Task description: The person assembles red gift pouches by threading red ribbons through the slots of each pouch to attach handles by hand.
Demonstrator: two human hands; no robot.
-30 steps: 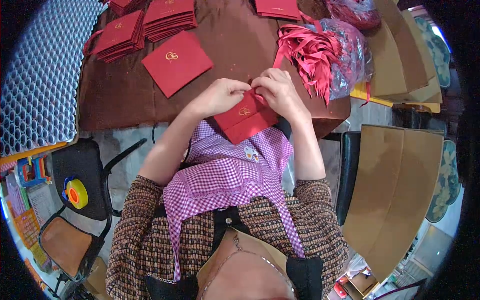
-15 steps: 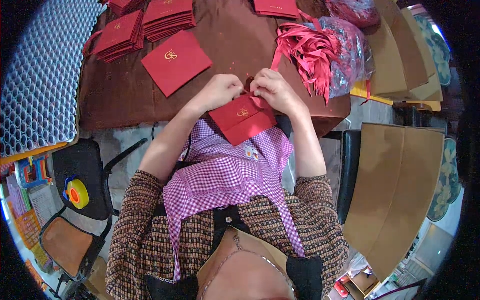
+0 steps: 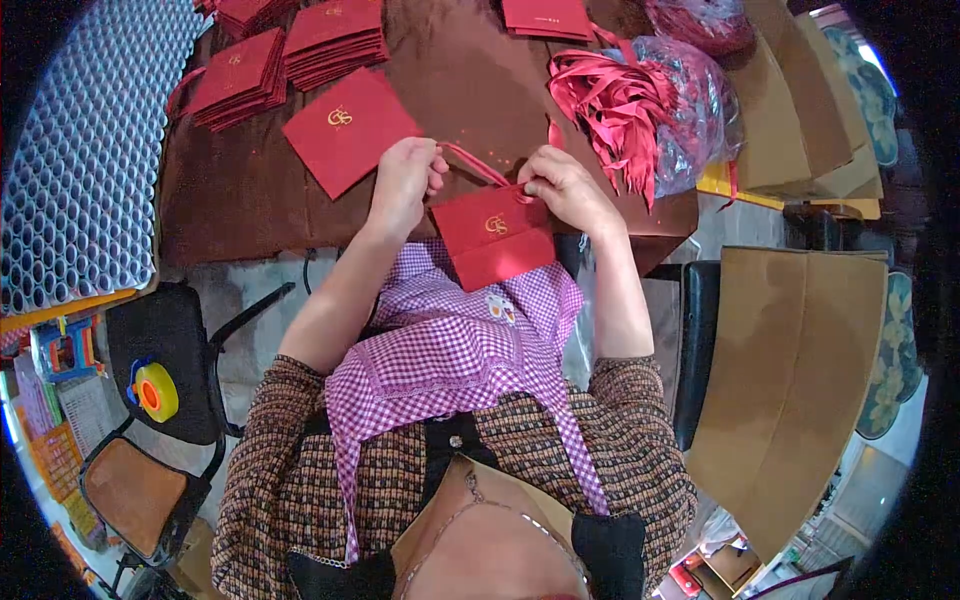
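Observation:
A small red paper bag (image 3: 490, 245) with a gold emblem lies at the table's front edge, over my checked apron. My left hand (image 3: 408, 180) is closed on one end of a red ribbon (image 3: 470, 163), which stretches across to the bag's top edge. At that edge, my right hand (image 3: 562, 188) pinches the ribbon where it meets the bag; its fingers partly hide that spot. Left of my left hand lies a larger-looking flat red bag (image 3: 350, 130) with the same gold emblem.
Stacks of red bags (image 3: 335, 45) lie at the far left of the brown-covered table (image 3: 240, 215). Loose red ribbons (image 3: 610, 110) spill from a clear plastic bag at right. A honeycomb-like tray (image 3: 80, 150) fills the left; cardboard boxes (image 3: 790, 380) stand on the right.
My left hand has moved left and a little up, drawing the ribbon out from the bag's top edge. My right hand has shifted slightly right and down, staying at the bag.

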